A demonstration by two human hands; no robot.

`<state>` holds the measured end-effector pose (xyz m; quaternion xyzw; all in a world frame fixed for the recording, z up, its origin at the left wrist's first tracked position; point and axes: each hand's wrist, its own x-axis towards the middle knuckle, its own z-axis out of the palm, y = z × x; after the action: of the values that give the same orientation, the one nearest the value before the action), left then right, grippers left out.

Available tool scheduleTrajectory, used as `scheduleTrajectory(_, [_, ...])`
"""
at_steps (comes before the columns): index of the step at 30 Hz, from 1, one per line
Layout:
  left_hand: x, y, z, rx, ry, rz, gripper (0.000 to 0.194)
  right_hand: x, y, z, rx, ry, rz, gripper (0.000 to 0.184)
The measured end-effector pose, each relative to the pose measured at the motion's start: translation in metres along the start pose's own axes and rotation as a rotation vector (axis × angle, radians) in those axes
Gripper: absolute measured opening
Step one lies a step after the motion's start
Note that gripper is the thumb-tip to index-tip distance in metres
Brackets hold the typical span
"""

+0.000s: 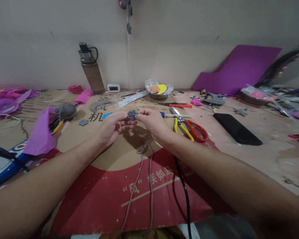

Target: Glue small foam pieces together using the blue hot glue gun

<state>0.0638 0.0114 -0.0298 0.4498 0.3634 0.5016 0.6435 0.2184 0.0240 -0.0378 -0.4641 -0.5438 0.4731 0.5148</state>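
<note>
A small grey yarn piece point(132, 115), lumpy and star-like, is held up over the cardboard. My left hand point(114, 128) pinches its left side between thumb and index finger, the other fingers curled loosely below. From the right, my right hand point(153, 123) grips the same piece with its fingertips. Grey yarn point(141, 162) with a loose knot trails from beneath my right hand down past the cardboard's front edge. Another small grey piece point(83, 122) lies left of my left hand, near a ball of grey yarn point(66, 110).
Red-handled scissors point(196, 131) and yellow-handled pliers point(184, 130) lie just right of my right hand. Farther right is a black phone point(236, 128). A bottle point(91, 71) stands behind, left of a bowl point(159, 94). A black cable point(185, 192) crosses the cardboard point(94, 192).
</note>
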Motion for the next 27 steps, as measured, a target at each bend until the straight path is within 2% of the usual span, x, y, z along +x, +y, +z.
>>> scheduleTrajectory(3, [0.002,0.003,-0.005,-0.006,0.042,0.002,0.025,-0.004,-0.007,-0.003,0.037,0.032,0.094,0.011])
scheduleTrajectory(6, [0.007,0.002,-0.011,0.089,0.201,0.043,0.011,-0.008,-0.014,-0.004,0.051,0.041,0.165,0.017])
scheduleTrajectory(8, [0.01,0.001,-0.013,0.113,0.246,0.054,0.005,-0.009,-0.016,-0.004,0.054,0.025,0.18,0.019])
scheduleTrajectory(12, [0.011,0.006,-0.013,0.045,0.215,0.021,0.016,-0.011,-0.017,-0.004,0.048,-0.004,0.197,0.018])
scheduleTrajectory(15, [0.009,0.009,-0.014,0.049,0.225,-0.051,0.018,-0.012,-0.017,-0.005,0.027,-0.015,0.195,0.019])
scheduleTrajectory(17, [0.008,0.008,-0.014,0.076,0.189,-0.085,0.022,-0.012,-0.017,-0.004,0.009,-0.019,0.187,0.018])
scheduleTrajectory(19, [0.007,0.004,-0.014,0.124,0.146,-0.058,0.028,-0.012,-0.016,-0.004,-0.008,-0.019,0.174,0.016])
scheduleTrajectory(23, [0.007,-0.004,-0.011,0.234,0.136,0.036,0.011,-0.009,-0.013,-0.004,-0.047,-0.021,0.153,0.014])
scheduleTrajectory(27, [0.008,-0.005,-0.009,0.247,0.199,0.038,0.011,-0.007,-0.011,-0.005,-0.089,-0.007,0.132,0.014])
